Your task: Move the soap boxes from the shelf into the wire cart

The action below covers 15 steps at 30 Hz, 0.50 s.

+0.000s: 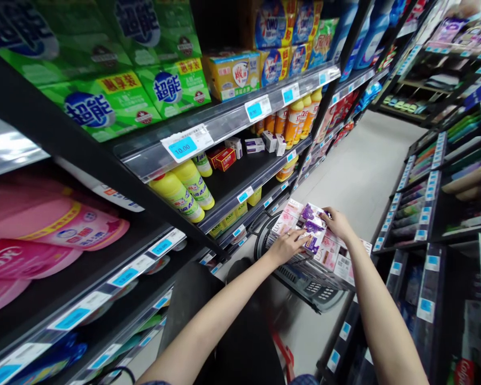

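Observation:
Low in front of me stands a dark grey shopping basket, with pink-and-white LUX soap boxes in it. Purple-and-white soap boxes lie on top of the pink ones. My left hand, a ring on one finger, has its fingers closed on the left end of the nearer purple box. From the right, my right hand grips the right side of the purple boxes, fingers bent; its fingertips are partly hidden.
On the shelf at left are a few small white-and-purple boxes, red boxes, yellow bottles and orange bottles. Green soap packs sit above, pink bottles lower left. A low rack borders the aisle floor at right.

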Available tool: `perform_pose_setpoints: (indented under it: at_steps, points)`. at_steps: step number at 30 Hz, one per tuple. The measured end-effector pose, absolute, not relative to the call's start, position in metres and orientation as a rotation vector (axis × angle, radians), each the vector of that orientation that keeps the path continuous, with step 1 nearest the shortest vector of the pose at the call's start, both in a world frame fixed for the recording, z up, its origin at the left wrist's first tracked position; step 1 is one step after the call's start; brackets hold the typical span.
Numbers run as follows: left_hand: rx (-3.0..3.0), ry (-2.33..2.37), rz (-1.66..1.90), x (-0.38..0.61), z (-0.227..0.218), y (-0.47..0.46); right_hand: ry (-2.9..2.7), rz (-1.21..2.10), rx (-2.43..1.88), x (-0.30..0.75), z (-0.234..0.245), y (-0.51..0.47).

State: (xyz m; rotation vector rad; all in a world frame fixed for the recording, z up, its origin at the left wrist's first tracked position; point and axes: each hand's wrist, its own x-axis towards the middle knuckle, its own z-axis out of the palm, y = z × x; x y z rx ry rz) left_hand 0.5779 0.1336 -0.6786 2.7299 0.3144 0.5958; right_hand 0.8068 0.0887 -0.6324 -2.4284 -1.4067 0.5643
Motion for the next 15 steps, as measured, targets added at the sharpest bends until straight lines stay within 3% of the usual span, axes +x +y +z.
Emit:
perform_pose_setpoints:
  at_steps: [15]
  points:
    - [2.745,0.303,0.669,0.578,-0.683,0.133,-1.403,0.556,-2.369,0.819,-0.647,0.087]
